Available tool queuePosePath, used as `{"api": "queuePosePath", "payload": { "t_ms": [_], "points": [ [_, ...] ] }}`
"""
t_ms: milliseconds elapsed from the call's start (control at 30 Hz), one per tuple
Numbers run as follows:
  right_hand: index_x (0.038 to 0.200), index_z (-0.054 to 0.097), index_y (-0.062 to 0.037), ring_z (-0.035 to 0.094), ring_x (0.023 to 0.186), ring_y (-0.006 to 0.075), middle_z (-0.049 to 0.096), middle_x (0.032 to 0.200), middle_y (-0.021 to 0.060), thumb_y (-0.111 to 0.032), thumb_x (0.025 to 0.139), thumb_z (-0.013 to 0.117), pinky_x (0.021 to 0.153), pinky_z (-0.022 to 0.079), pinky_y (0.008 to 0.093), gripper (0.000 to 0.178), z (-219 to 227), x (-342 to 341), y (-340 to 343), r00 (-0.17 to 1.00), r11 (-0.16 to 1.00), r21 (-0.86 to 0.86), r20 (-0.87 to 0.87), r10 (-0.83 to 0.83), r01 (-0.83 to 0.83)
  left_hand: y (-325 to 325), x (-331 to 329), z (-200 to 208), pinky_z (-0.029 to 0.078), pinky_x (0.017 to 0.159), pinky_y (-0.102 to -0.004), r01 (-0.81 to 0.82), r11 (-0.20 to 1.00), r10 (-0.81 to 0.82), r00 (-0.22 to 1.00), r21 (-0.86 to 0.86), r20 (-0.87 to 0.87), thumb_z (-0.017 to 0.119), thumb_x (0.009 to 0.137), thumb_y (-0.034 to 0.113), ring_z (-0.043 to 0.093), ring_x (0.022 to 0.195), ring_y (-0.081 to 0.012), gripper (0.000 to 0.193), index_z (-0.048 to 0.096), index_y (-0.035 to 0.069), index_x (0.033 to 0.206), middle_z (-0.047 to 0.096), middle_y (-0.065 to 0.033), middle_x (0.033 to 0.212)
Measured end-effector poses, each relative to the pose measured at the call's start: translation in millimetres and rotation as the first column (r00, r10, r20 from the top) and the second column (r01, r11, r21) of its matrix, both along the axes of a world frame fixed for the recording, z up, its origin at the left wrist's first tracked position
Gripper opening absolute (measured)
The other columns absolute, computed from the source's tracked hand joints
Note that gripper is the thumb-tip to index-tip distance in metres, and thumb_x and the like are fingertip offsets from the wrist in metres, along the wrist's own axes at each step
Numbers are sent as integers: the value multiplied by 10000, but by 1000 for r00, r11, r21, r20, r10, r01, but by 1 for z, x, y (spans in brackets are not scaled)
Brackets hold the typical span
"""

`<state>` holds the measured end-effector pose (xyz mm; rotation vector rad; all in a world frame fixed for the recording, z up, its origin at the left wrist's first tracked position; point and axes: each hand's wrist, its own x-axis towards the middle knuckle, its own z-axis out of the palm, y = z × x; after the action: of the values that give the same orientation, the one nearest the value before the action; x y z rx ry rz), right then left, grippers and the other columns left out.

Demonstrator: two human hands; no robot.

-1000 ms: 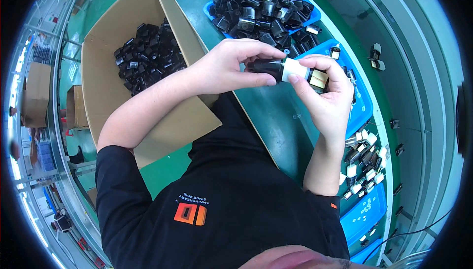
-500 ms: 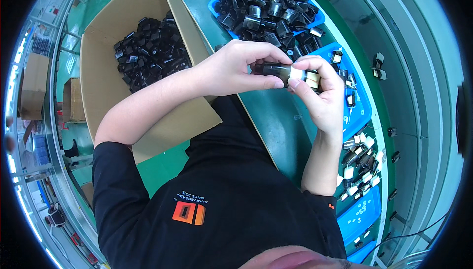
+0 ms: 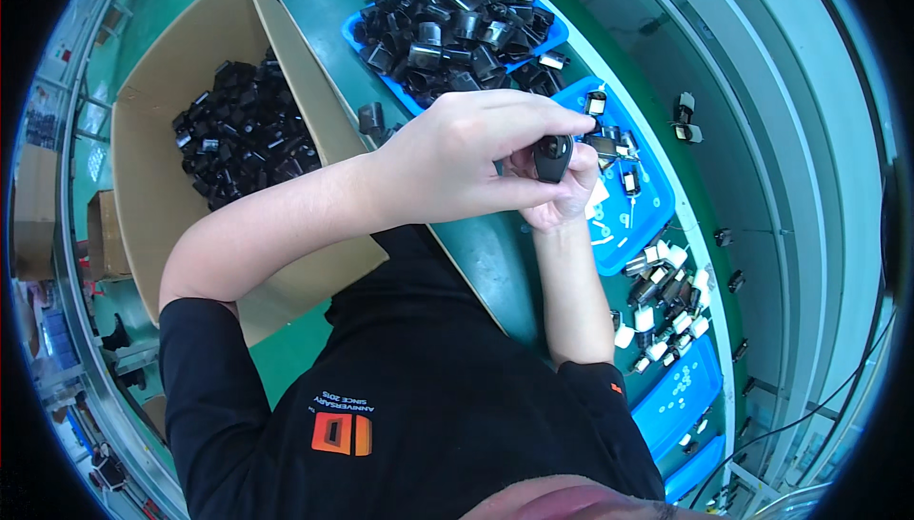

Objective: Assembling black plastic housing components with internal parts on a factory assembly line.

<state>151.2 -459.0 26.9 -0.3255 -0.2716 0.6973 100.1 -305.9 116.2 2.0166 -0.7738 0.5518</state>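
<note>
Both my hands are around one dark, glossy plastic housing (image 3: 552,159), its rounded end turned up. My left hand (image 3: 466,153) reaches across from the left, thumb and forefinger curved along opposite sides of the housing. Beneath it, my right hand (image 3: 562,204) has its fingers wrapped round the part; the far end is hidden in the grip. Behind the hands, a blue tray (image 3: 562,32) carries a heap of similar black housings (image 3: 457,30). To the right, another blue tray (image 3: 657,198) has several dark parts with pale blocks, and small rings.
At the left stands an open cardboard box (image 3: 143,139) full of black parts (image 3: 248,134). A loose housing (image 3: 371,119) sits on the green table (image 3: 486,253) near it. Assembled black-and-white parts (image 3: 671,301) are piled at right, beside a blue tray (image 3: 700,368) with small rings.
The housing, which lay sideways with a white and tan part showing at its right end, now points upward. Both hands have shifted left in the picture, and the whole view has shifted too.
</note>
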Motion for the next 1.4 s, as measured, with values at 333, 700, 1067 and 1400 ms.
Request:
{"api": "queuePosePath", "payload": {
  "t_ms": [333,700,1067,1400],
  "points": [
    [987,546,-118,651,806,180,603,935,55,-256,683,757,687,574,299,395,-26,2,2,997,995,92,-60,49,-43,-9,-4,0,555,792,-333,22,998,-21,999,60,-29,800,736,214,681,927,-270,428,671,22,1096,683,-153,1035],
    [948,541,-122,646,825,189,592,901,59,-359,704,800,686,572,310,427,-8,-19,8,856,977,185,-516,7,103,-14,-4,-5,536,745,-327,-3,999,-3,990,41,144,801,731,234,668,859,-253,464,663,39,1128,682,-129,961],
    [941,545,-124,655,834,197,595,909,61,-368,703,805,680,578,320,429,-5,-14,7,917,990,105,-395,-45,93,-14,-6,-5,544,792,-347,-28,997,19,991,66,130,791,747,257,673,929,-268,464,661,44,1138,689,-129,978],
    [950,551,-124,656,825,201,593,919,70,-337,705,798,667,575,312,408,-29,8,4,996,992,126,87,-5,-6,-12,-1,-10,548,800,-356,-18,997,13,997,71,70,788,755,246,677,936,-272,444,665,41,1129,693,-134,980]
  ]
}}
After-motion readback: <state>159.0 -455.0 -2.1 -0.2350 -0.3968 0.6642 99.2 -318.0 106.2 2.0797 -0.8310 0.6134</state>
